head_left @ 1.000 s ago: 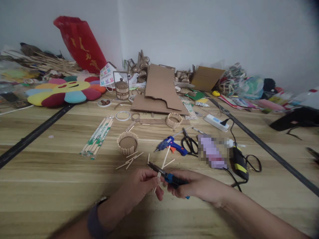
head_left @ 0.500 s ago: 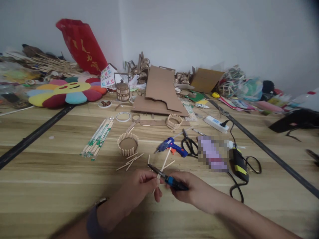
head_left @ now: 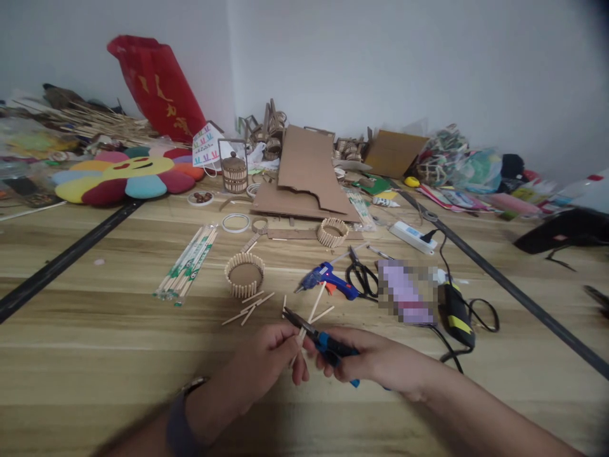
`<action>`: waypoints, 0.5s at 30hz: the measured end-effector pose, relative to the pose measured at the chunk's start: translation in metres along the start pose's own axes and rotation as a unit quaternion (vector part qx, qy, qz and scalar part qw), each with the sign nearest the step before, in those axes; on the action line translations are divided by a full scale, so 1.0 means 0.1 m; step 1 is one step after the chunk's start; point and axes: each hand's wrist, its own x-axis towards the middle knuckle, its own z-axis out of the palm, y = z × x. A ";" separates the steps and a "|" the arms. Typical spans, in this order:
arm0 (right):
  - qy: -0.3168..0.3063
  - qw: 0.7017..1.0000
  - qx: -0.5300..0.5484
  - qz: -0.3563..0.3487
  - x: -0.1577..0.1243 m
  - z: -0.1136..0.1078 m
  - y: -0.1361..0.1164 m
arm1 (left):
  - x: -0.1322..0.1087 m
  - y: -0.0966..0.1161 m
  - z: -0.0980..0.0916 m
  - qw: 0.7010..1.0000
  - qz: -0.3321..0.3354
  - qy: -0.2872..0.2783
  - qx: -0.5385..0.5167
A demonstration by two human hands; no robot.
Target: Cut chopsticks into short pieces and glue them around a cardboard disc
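My left hand [head_left: 278, 352] pinches a thin wooden stick [head_left: 316, 304] that slants up past the fingers. My right hand [head_left: 359, 355] is wrapped round the blue-and-black handles of a pair of pliers [head_left: 328, 346], whose dark jaws point left and cross the stick just above my left fingertips. Several short cut sticks [head_left: 250, 309] lie on the wooden table to the left, and one short stick [head_left: 325, 314] lies just behind the jaws. Beyond them stands a small round basket of upright sticks [head_left: 244, 277] with a cardboard base. A blue glue gun [head_left: 328, 279] rests behind the pliers.
Packaged chopsticks [head_left: 188, 263] lie at the left. Black scissors [head_left: 362, 273] and a power strip [head_left: 413, 237] sit right of the glue gun. Further back are a second stick ring [head_left: 332, 233], cardboard sheets [head_left: 309, 171] and a flower cushion [head_left: 137, 172]. A black cable [head_left: 447, 346] trails at right.
The pliers' handles have spread apart and turned, so a lower blue handle now shows below my right hand. My left hand and the stick have barely moved.
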 end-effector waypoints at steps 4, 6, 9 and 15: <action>0.015 1.000 -0.019 -0.005 0.04 0.01 0.04 | 0.01 -0.03 -0.01 1.000 0.007 -0.002 -0.003; 0.028 0.999 -0.040 -0.016 0.06 0.02 0.07 | 0.01 -0.04 -0.03 1.000 0.011 -0.006 -0.006; 0.048 0.994 -0.091 -0.047 0.07 0.03 0.13 | 0.01 -0.05 -0.04 1.000 0.006 0.003 -0.005; 0.063 0.988 -0.126 -0.070 0.11 0.02 0.17 | 0.02 -0.10 -0.06 1.000 0.005 0.009 0.019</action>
